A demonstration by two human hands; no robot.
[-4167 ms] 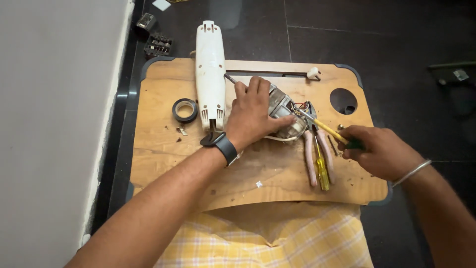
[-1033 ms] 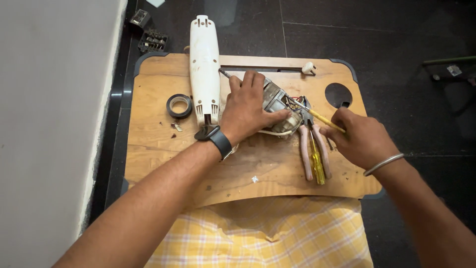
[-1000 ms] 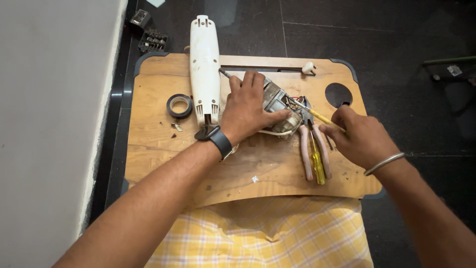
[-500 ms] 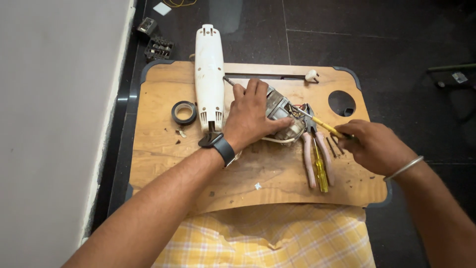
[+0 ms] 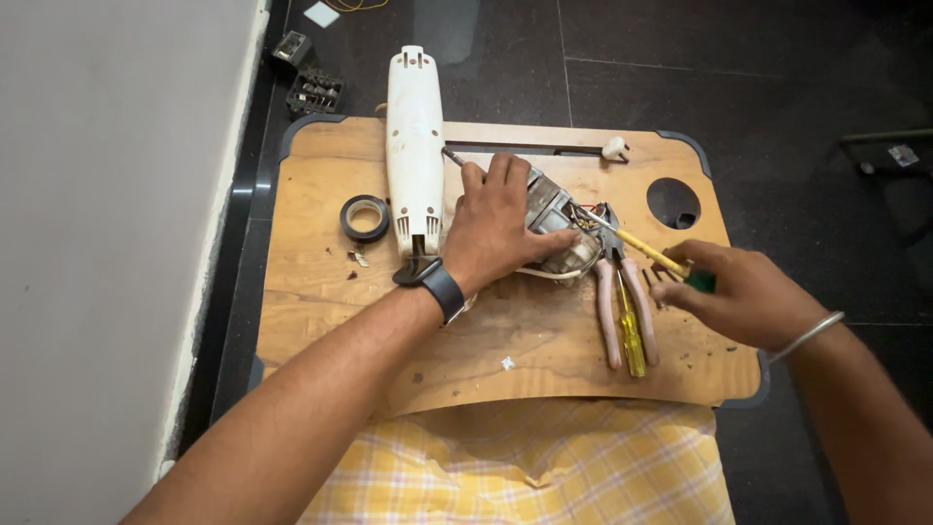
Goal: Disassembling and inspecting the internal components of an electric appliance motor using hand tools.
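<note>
**Two hands, one motor, tools counted on the lap board**

Wooden lap board (image 5: 321, 321) across the knees, over a yellow checked cloth (image 5: 515, 467). One small electric motor (image 5: 559, 228) near board centre, metal core and wires exposed. Left hand (image 5: 501, 228), w/ dark wristwatch (image 5: 435, 284), pressed flat over the motor, fingers spread and curled round its top, thumb alongside toward the right. Right hand (image 5: 743, 297), w/ one metal bangle (image 5: 805, 335), closed in a pinch on one screwdriver (image 5: 646, 253) w/ yellow shaft and green handle; tip aimed at the motor's right end, at the wires.

Counted on the board: 1 long white plastic housing (image 5: 413, 146) lying lengthwise just left of the motor, far end past the board edge; 1 roll of black tape (image 5: 364, 217) left of the housing; 1 pair of pink-handled pliers (image 5: 617, 301) right of the motor; 1 second yellow screwdriver (image 5: 630, 335) lying between the plier handles; 1 small white knob (image 5: 614, 148) at the far edge; 1 round hole (image 5: 674, 202) at the far right corner.

Off the board, on dark floor, top left: 2 small dark parts (image 5: 303, 76), kind unclear.
</note>
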